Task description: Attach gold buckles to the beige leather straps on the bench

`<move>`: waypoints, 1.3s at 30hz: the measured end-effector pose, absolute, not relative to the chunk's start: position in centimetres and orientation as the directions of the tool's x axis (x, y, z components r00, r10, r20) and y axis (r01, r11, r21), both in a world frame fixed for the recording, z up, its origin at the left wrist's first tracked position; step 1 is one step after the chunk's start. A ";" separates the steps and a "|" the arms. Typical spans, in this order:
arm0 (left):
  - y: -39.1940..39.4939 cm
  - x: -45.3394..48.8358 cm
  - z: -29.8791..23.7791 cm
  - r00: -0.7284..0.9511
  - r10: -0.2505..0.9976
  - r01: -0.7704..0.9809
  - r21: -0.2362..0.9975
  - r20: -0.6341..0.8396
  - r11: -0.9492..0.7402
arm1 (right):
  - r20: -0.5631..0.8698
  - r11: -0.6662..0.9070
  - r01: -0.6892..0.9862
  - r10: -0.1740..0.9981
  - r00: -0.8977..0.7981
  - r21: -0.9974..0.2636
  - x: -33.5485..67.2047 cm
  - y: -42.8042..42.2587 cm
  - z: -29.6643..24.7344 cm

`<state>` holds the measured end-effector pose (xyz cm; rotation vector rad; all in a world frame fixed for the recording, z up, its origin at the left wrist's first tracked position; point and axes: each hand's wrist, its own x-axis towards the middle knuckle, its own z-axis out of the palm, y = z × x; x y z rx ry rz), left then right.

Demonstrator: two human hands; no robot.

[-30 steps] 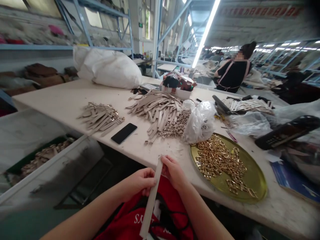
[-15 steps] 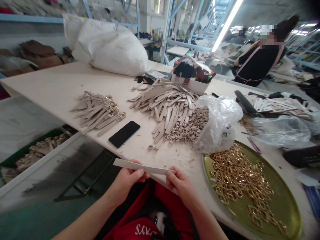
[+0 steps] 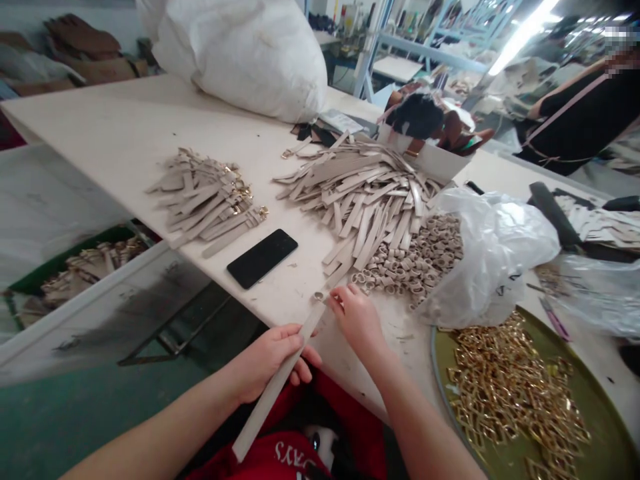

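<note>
My left hand (image 3: 273,360) is closed around a long beige strap (image 3: 280,380) that slants from my lap up to the table edge. My right hand (image 3: 356,319) reaches onto the table, its fingertips pinched at the near edge of a heap of small beige loops (image 3: 415,257); what they pinch is too small to make out. Behind the loops lies a big pile of loose beige straps (image 3: 365,193). A round gold tray (image 3: 605,453) with several gold buckles (image 3: 515,390) sits to my right.
A black phone (image 3: 263,258) lies near the table edge. To its left is a pile of straps with buckles fitted (image 3: 207,200). A crumpled clear plastic bag (image 3: 493,250), a large white sack (image 3: 250,50) and a white box (image 3: 427,150) stand further back. A person in black (image 3: 585,113) works at far right.
The strap was held level between both hands; now my left hand alone holds it slanted, and my right hand has let go and reached forward to the loops. The view has tilted down.
</note>
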<state>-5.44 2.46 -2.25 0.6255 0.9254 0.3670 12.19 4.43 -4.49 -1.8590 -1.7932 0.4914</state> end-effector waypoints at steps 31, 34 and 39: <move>-3.6 -3.7 -1.6 0.565 0.756 0.340 0.928 -0.331 0.152 | -0.468 -0.286 -0.653 0.876 0.120 -0.702 11.9 -7.8 -2.6; -4.1 -4.0 -1.2 0.561 0.755 0.438 0.896 -0.339 0.077 | -0.449 -0.261 -0.620 0.878 0.166 -0.740 11.9 -8.5 -2.9; -4.8 -4.5 -1.2 0.517 0.782 0.422 0.898 -0.348 0.121 | -0.428 -0.258 -0.542 0.879 0.212 -0.799 11.6 -9.3 -3.2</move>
